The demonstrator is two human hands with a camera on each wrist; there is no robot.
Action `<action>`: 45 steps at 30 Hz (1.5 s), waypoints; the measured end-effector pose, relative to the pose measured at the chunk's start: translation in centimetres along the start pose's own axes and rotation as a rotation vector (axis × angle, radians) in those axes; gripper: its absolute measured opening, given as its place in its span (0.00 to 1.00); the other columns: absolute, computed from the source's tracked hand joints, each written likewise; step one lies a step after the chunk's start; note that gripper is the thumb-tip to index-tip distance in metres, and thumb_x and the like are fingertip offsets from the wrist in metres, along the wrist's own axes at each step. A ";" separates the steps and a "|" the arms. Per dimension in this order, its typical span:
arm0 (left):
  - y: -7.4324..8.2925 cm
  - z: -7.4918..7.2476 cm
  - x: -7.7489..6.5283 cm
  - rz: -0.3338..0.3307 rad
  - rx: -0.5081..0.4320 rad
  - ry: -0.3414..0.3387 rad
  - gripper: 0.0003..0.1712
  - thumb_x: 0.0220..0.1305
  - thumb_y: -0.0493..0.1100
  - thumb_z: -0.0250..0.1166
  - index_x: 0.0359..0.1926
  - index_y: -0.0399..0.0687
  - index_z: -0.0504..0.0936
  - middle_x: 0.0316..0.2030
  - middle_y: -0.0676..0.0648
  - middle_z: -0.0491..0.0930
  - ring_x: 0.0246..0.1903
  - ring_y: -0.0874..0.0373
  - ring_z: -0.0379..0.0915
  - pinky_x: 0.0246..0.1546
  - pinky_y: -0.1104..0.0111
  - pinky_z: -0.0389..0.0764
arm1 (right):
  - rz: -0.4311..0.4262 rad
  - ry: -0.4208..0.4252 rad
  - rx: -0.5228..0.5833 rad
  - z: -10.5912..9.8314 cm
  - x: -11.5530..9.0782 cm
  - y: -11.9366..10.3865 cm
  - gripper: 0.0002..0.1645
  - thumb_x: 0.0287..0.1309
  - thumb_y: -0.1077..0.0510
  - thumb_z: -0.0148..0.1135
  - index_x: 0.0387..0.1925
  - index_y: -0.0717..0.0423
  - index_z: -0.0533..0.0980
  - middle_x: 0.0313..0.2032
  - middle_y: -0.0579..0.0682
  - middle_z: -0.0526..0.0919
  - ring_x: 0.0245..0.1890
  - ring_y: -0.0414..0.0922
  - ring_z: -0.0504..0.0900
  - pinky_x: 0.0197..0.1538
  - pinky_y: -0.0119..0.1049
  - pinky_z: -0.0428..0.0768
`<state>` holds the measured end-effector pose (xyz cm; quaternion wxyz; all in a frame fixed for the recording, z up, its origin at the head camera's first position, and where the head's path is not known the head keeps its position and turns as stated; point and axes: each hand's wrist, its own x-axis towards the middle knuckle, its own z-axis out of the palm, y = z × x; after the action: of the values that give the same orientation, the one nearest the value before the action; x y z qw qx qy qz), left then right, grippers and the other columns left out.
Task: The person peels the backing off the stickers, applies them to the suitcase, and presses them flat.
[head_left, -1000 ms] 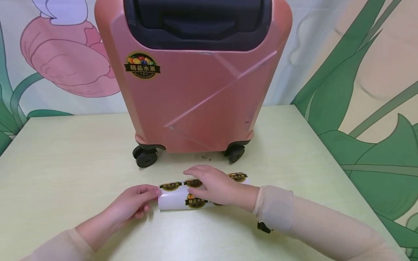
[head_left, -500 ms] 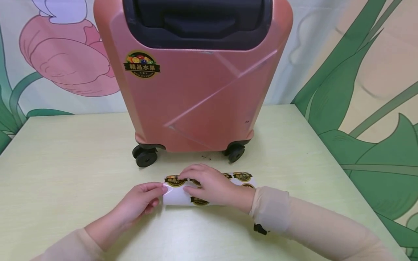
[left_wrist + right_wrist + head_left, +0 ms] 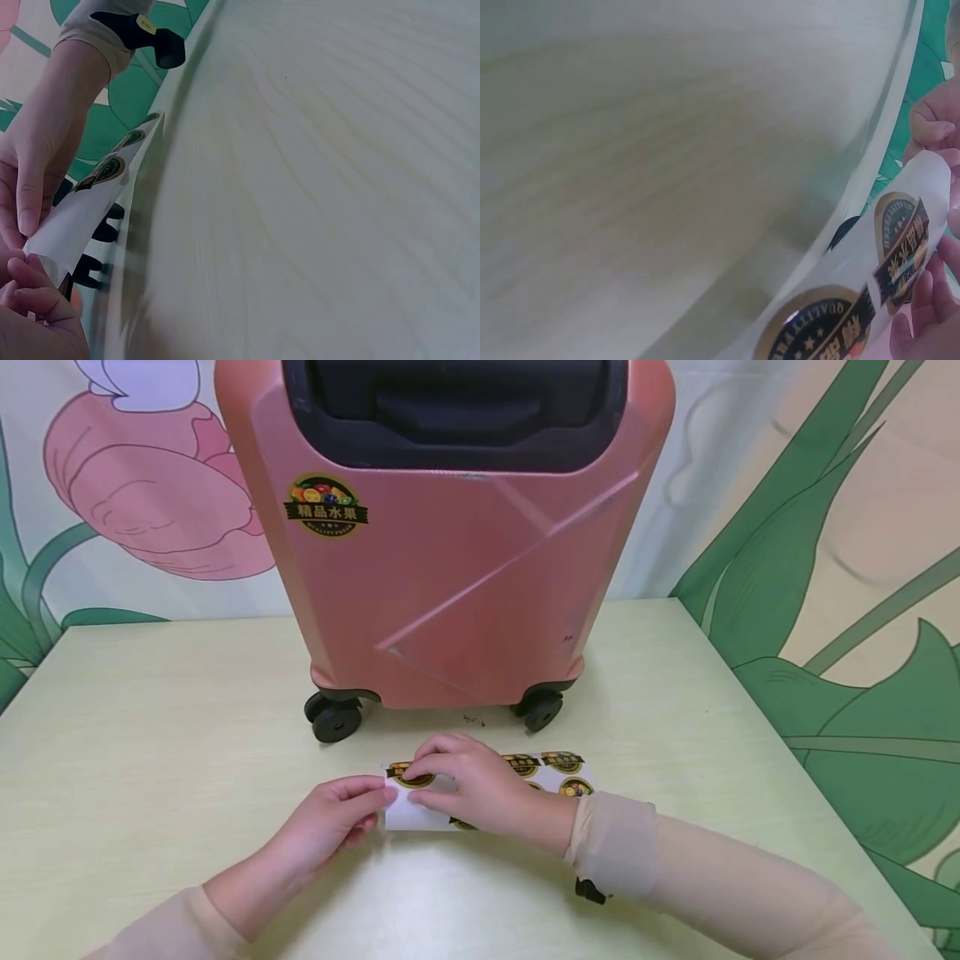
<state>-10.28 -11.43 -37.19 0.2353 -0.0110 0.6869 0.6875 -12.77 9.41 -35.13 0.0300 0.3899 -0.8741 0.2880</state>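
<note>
A white sticker sheet (image 3: 408,815) with round black-and-gold fruit stickers curves above the pale table below the suitcase. My left hand (image 3: 330,818) pinches its left edge between thumb and fingers. Over the left part of the sheet is my right hand (image 3: 480,789), thumb and index finger apart, fingertips right at the leftmost sticker (image 3: 401,774) of the top row. The right hand hides the middle of the sheet. In the right wrist view, two stickers show large on the curved sheet, with the right fingers (image 3: 924,307) along its edge.
A pink suitcase (image 3: 465,585) with black wheels stands upright behind the hands. One matching sticker (image 3: 326,507) is on its upper left. The table (image 3: 150,718) meets a mural-covered wall (image 3: 847,568) at the back and right.
The left hand and the sheet have shifted slightly right and up. The right hand has moved left across the sheet, its thumb and index finger closer together over the leftmost sticker.
</note>
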 end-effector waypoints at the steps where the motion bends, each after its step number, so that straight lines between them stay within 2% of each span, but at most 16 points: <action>1: 0.1 0.1 0.0 0.002 -0.001 0.002 0.07 0.62 0.42 0.62 0.38 0.43 0.81 0.18 0.53 0.69 0.19 0.63 0.60 0.20 0.74 0.63 | 0.001 0.006 0.000 0.0 0.0 0.0 0.11 0.54 0.54 0.66 0.41 0.50 0.82 0.42 0.42 0.78 0.47 0.39 0.74 0.52 0.31 0.71; 10: 0.4 0.6 -0.1 0.015 -0.017 0.012 0.07 0.62 0.42 0.62 0.37 0.44 0.82 0.19 0.53 0.69 0.19 0.63 0.61 0.22 0.74 0.64 | 0.028 0.038 0.050 0.0 -0.2 -0.1 0.10 0.53 0.55 0.67 0.39 0.50 0.82 0.41 0.41 0.78 0.46 0.39 0.73 0.51 0.31 0.71; 23: 0.1 1.0 0.0 0.045 0.027 0.060 0.13 0.62 0.42 0.62 0.42 0.35 0.82 0.19 0.52 0.69 0.20 0.62 0.61 0.22 0.74 0.64 | -0.003 0.089 0.111 0.4 -0.3 0.2 0.07 0.53 0.58 0.68 0.35 0.54 0.84 0.36 0.42 0.79 0.42 0.39 0.75 0.47 0.29 0.72; 30: 0.1 1.1 -0.2 0.072 0.062 0.087 0.16 0.62 0.41 0.62 0.44 0.32 0.81 0.20 0.51 0.70 0.21 0.62 0.62 0.22 0.73 0.65 | 0.010 0.076 0.130 0.4 -0.2 0.0 0.06 0.53 0.58 0.68 0.34 0.53 0.84 0.36 0.42 0.79 0.41 0.38 0.75 0.47 0.31 0.71; 38: 0.2 1.1 -0.2 0.064 0.114 0.120 0.15 0.62 0.42 0.62 0.45 0.34 0.82 0.22 0.49 0.72 0.21 0.61 0.63 0.22 0.73 0.66 | 0.033 0.063 0.154 0.4 -0.1 0.0 0.06 0.52 0.59 0.68 0.35 0.52 0.84 0.35 0.41 0.80 0.39 0.37 0.76 0.48 0.33 0.71; 45: 0.1 1.0 -0.3 0.092 0.141 0.123 0.15 0.61 0.41 0.63 0.45 0.34 0.82 0.22 0.49 0.72 0.19 0.61 0.61 0.20 0.73 0.64 | 0.069 0.046 0.184 0.2 0.0 0.0 0.06 0.54 0.58 0.66 0.34 0.53 0.84 0.35 0.41 0.80 0.38 0.36 0.76 0.47 0.33 0.71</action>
<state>-9.70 -10.56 -36.96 0.1608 -0.0051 0.7466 0.6456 -12.75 9.32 -35.33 0.0044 0.3540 -0.8560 0.3767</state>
